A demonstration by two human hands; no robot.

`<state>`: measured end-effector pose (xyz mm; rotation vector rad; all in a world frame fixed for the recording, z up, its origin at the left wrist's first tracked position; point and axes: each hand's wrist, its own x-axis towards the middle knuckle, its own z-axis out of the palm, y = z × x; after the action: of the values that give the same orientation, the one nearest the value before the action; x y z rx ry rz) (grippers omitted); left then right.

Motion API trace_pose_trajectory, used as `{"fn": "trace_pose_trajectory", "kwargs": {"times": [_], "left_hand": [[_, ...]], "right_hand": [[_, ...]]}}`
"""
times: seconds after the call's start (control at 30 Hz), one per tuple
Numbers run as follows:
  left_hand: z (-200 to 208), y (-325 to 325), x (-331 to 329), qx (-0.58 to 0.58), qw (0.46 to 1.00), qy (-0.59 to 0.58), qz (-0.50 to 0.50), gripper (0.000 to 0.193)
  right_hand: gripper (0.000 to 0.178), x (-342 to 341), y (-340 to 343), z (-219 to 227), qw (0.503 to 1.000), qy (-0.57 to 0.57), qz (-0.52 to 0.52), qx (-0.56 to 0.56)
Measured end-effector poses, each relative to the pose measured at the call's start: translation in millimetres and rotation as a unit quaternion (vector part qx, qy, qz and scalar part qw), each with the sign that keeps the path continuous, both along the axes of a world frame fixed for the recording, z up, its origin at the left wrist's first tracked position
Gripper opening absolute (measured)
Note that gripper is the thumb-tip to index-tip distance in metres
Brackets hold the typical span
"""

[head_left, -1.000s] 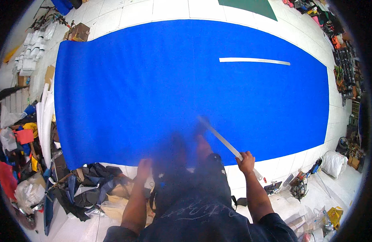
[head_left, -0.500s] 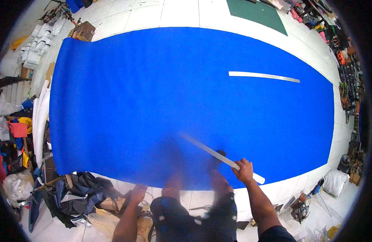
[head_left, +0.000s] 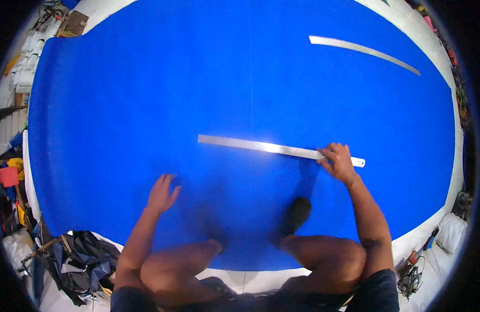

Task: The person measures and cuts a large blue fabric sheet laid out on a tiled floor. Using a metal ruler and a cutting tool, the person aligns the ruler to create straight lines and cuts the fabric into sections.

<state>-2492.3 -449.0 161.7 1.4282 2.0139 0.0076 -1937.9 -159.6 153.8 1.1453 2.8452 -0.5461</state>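
Observation:
A large blue sheet of cloth-like material (head_left: 146,93) covers the floor beneath me, with a faint straight line running down its middle. My right hand (head_left: 338,160) grips a long metal ruler (head_left: 250,144) near its right end, where a small hole shows. The ruler stretches leftward across the sheet, tilting slightly down to the right. Something small and thin shows at my right fingertips, too little of it to name. My left hand (head_left: 163,193) hovers low over the sheet, fingers apart and holding nothing. A second metal ruler (head_left: 365,50) lies at the far right of the sheet.
The sheet's left edge looks rolled or raised. Dark fabric scraps (head_left: 76,262) pile up at the lower left. White rolls (head_left: 34,57) and a brown box (head_left: 73,23) stand at the upper left. A white sack (head_left: 451,231) and tangled cables (head_left: 409,282) are at the lower right.
I have crouched lower over the sheet. The held ruler has swung from a steep slant to nearly level and lies farther forward. My left hand has come forward over the sheet.

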Motion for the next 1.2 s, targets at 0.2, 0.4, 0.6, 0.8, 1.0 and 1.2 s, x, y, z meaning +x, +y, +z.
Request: {"fn": "trace_pose_trajectory", "kwargs": {"times": [0.2, 0.4, 0.6, 0.8, 1.0, 1.2], "left_hand": [[-45, 19, 48, 0.109, 0.987, 0.016, -0.116, 0.066], [-70, 70, 60, 0.156, 0.958, 0.035, -0.237, 0.083], [-89, 89, 71, 0.142, 0.961, 0.034, -0.234, 0.085], [-85, 82, 83, 0.151, 0.965, 0.043, -0.211, 0.081], [-85, 70, 78, 0.167, 0.969, 0.065, -0.17, 0.076], [-85, 68, 68, 0.187, 0.969, 0.081, -0.137, 0.072]], "right_hand": [[0.041, 8, 10, -21, 0.999, -0.023, 0.012, 0.022], [0.043, 20, 5, -45, 0.998, -0.053, 0.02, 0.021], [0.044, 19, -19, -52, 0.996, -0.052, -0.048, 0.054], [0.038, 26, -27, -56, 0.993, -0.044, -0.085, 0.067], [0.033, 25, -21, -51, 0.993, -0.053, -0.087, 0.065], [0.03, 23, -19, -53, 0.996, -0.029, -0.062, 0.065]]}}
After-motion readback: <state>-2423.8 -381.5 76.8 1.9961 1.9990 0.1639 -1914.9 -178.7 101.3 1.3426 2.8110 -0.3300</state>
